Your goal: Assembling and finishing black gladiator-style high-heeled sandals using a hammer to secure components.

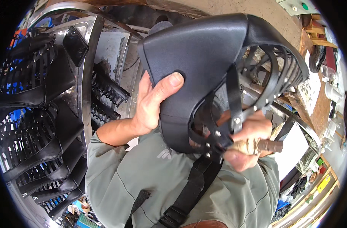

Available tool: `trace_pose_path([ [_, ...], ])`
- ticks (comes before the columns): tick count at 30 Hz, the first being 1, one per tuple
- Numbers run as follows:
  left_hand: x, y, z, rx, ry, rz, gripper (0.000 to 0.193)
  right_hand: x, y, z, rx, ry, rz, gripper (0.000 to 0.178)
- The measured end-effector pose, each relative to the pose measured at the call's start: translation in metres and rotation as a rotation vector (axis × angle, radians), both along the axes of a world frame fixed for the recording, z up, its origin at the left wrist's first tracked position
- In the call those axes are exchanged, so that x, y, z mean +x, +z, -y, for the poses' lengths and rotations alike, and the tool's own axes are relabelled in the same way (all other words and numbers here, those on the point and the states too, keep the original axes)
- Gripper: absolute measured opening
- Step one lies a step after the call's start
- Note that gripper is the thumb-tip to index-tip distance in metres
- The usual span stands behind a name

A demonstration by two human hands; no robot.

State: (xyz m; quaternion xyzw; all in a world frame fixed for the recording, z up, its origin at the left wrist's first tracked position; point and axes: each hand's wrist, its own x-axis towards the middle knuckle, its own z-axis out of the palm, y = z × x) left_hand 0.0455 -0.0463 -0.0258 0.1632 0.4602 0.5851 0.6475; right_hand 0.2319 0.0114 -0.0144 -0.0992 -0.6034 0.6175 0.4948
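Observation:
A black leather upper (pixel 204 57) with a smooth wide panel and a cage of narrow studded straps is held up in front of my chest. My left hand (pixel 154 100) grips the panel's left edge, thumb lying flat on the leather and fingers behind it. At the lower strap ends, my right hand (pixel 249 140) is closed around a tape-wrapped tool (pixel 270 146) with a brown round end. Its fingers also touch a strap with a silver stud (pixel 237 121). The tool's working end is hidden and the right hand is slightly blurred.
Several similar strapped black uppers (pixel 33 159) are piled on the left beside a metal-edged table (pixel 90 76), where a dark phone (pixel 75 45) lies. More strap pieces (pixel 109 91) sit lower down. At right stand a wooden bench (pixel 321 110) and a white sheet (pixel 293 148).

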Motion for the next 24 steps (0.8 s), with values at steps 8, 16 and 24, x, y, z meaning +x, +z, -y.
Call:
trace_pose_path([
  [8, -0.021, -0.021, -0.021, -0.045, 0.049, 0.344, 0.053, 0.004, -0.004, -0.065, 0.264, 0.144, 0.356, 0.018],
  [16, -0.034, 0.017, -0.043, 0.355, 0.025, 0.610, 0.054, 0.050, -0.042, -0.228, 0.793, -0.385, 1.387, 0.026],
  [24, -0.037, 0.001, -0.041, 0.380, 0.236, 0.017, 0.055, 0.027, 0.011, -0.106, 0.096, -0.024, 0.791, 0.029],
])
